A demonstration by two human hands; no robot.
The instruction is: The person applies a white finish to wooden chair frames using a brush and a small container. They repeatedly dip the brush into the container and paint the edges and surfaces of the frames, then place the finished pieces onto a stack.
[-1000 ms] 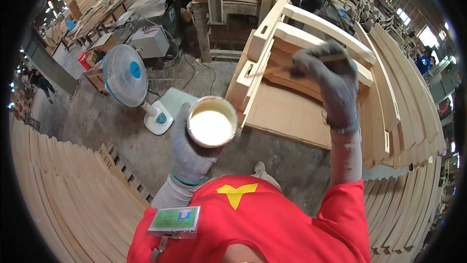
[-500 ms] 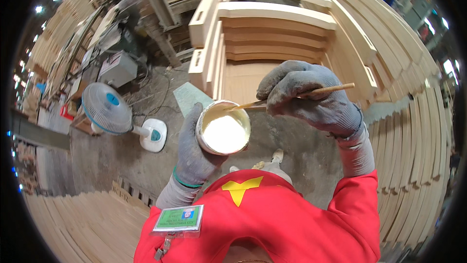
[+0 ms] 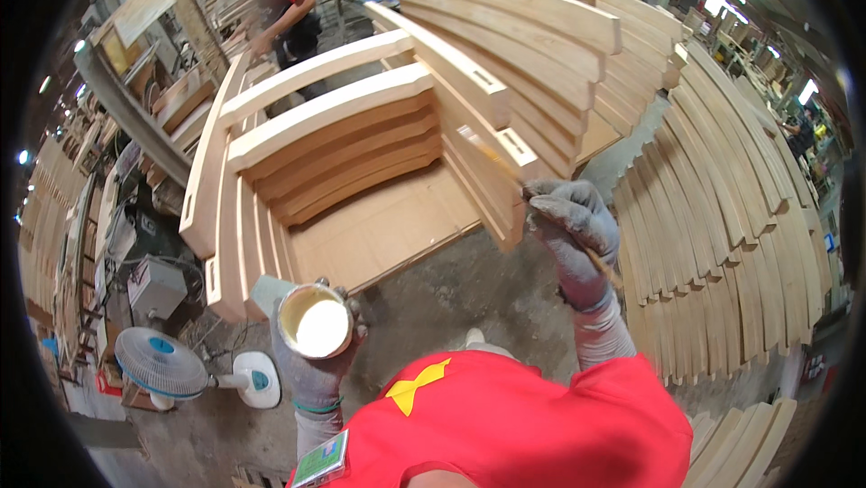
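Observation:
My left hand (image 3: 311,378), in a grey work glove, is wrapped round a small tub (image 3: 288,321) of white liquid (image 3: 323,327) that looks like glue. Closed in a pinch, my gloved right hand (image 3: 577,234) grips a thin wooden-handled brush (image 3: 492,158). The brush points up and left, its pale tip in front of the end of a slotted wooden rail (image 3: 478,109). Whether the tip touches the wood I cannot tell. That rail belongs to a stack of pale wooden frames (image 3: 329,141) with mortise slots in their ends.
Stacked curved boards (image 3: 713,244) line the right side; more slats (image 3: 505,28) lie beyond the frames. A white fan (image 3: 162,363) stands on the floor at left, near a grey box (image 3: 156,288). Another person (image 3: 287,5) stands at the far left. A post (image 3: 131,114) leans nearby.
My view has turned right. The brush has left the tub and swung to the slotted rail ends, pointing away from me. The tub stays in my left hand, now lower left. Another person has come into view.

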